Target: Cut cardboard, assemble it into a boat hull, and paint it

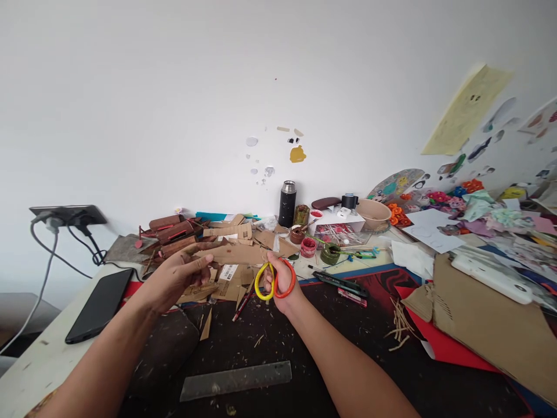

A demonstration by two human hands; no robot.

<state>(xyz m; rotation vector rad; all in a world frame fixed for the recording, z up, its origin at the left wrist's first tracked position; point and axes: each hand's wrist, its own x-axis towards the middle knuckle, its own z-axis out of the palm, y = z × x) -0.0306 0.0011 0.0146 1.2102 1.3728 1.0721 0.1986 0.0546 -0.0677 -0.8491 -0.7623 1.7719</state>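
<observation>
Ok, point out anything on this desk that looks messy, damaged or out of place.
Cardboard offcuts lie heaped behind the left hand, which holds a cardboard strip at the scissors in the right hand. Fine scraps litter the dark mat, and loose sticks lie scattered by the red sheet.

Wall: plain white wall (174,87) beyond the hands, paper cut-outs (467,110) stuck up far right.
Socket: power strip (67,215) with cables, far left.
Desk: cluttered table (39,360) beneath, evenly daylit.
</observation>
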